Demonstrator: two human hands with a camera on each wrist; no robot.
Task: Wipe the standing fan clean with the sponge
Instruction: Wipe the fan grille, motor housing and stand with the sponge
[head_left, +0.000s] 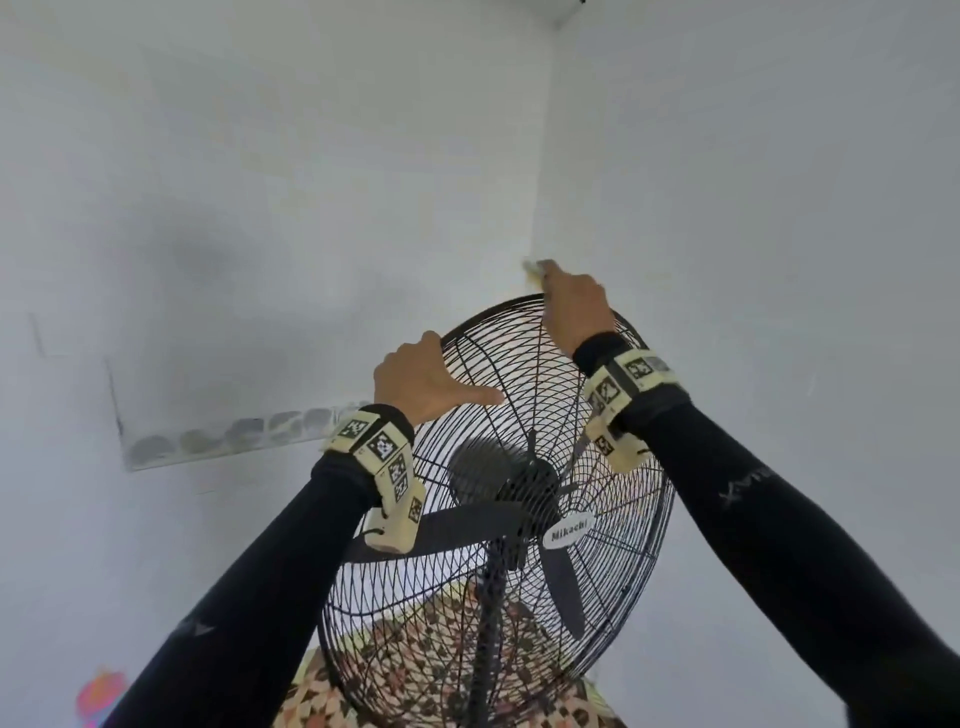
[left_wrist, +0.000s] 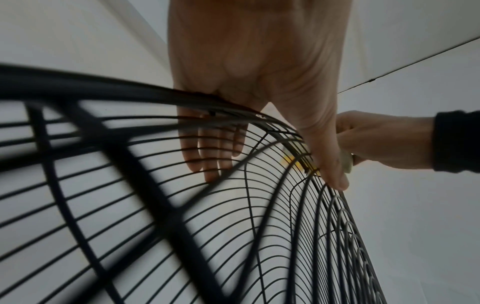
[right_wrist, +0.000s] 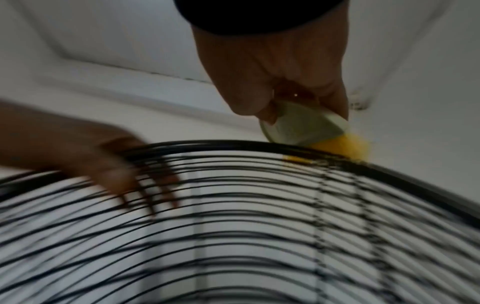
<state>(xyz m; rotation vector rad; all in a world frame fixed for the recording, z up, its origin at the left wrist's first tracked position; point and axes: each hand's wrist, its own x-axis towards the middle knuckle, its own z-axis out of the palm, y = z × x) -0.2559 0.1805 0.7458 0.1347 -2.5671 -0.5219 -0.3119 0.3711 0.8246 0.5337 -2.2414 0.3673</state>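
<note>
We are standing in a corner of pale, bare walls (head_left: 753, 182), facing the black standing fan (head_left: 498, 499). Our left hand (head_left: 421, 379) is gripping the top rim of its wire cage, fingers (left_wrist: 207, 152) curling over the back, thumb in front. Our right hand (head_left: 574, 306) is holding the yellow sponge (right_wrist: 306, 131), fingers wrapping it, pressing it on the rim's top. Patterned cloth (head_left: 415, 670) is lying below.

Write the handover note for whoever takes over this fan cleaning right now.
Left hand: grips the top-left rim of the fan guard, fingers over the back, thumb on the front wires, steadying it.
Right hand: holds the sponge, its yellow side pressed on the guard's top rim.
Done: cannot tell how much is wiped.
Left: rest of the rim, the wires, blades, pole.
</note>
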